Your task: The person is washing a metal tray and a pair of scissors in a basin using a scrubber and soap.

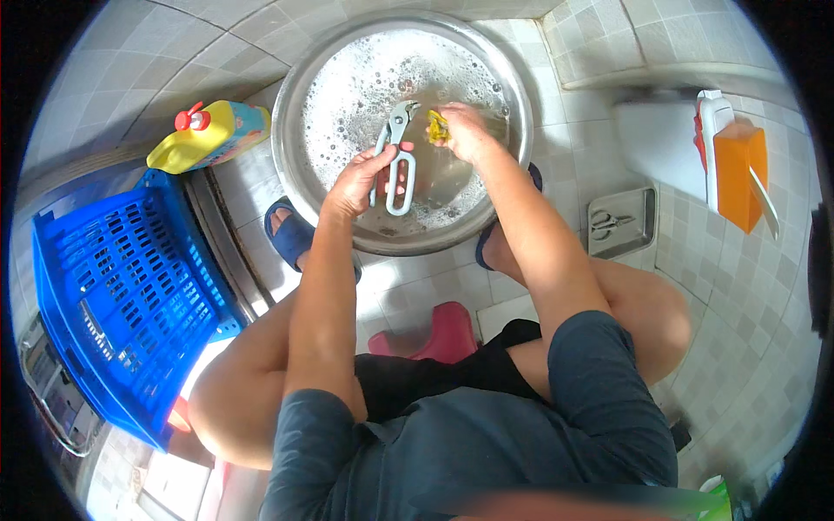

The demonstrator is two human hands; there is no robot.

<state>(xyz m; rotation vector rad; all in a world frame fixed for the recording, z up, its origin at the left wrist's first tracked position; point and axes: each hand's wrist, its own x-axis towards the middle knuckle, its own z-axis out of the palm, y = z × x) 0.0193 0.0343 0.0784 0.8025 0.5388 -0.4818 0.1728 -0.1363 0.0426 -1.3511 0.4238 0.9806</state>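
My left hand grips a plier-like hand tool by its light grey handles, one of them a closed loop. Its metal jaws point away from me, over soapy water. Just right of those jaws, my right hand pinches a crumpled yellow scrubbing cloth or pad. Cloth and jaws are slightly apart. Both hands are above a large round metal basin, where white foam floats on cloudy water.
A yellow detergent jug with a red cap stands left of the basin, near a blue plastic basket. To the right, a small metal tray holds scissors. An orange holder is by the wall. A pink stool shows beneath me.
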